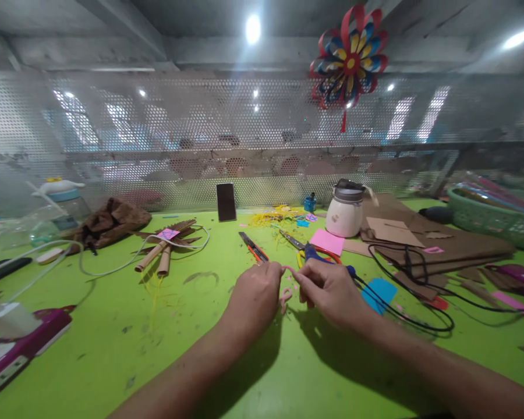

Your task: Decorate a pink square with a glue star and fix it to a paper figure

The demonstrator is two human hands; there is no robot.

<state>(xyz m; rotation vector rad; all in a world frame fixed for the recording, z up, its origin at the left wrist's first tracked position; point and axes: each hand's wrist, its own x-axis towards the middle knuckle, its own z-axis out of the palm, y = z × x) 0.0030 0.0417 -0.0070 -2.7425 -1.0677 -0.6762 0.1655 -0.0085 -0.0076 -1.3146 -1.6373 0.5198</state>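
Between my two hands a thin pink paper strip (289, 269) bends in a small arch. My left hand (257, 291) is closed on its left end, and the fingers of my right hand (327, 288) pinch the other end. Just below the strip lies a small looped pink piece (284, 298) on the green table. An orange utility knife (254, 248) lies beyond my left hand. Behind my right hand sit a glue gun (317, 254) with a blue body, partly hidden, and scissors (293, 240).
A black cable (419, 320) loops at the right, near a blue paper (379, 294) and brown paper sheets (441, 233). Pink paper (326, 241) lies by a white jar (344, 212). A phone (226, 202) leans at the back. Purple power strip (30, 343) at left.
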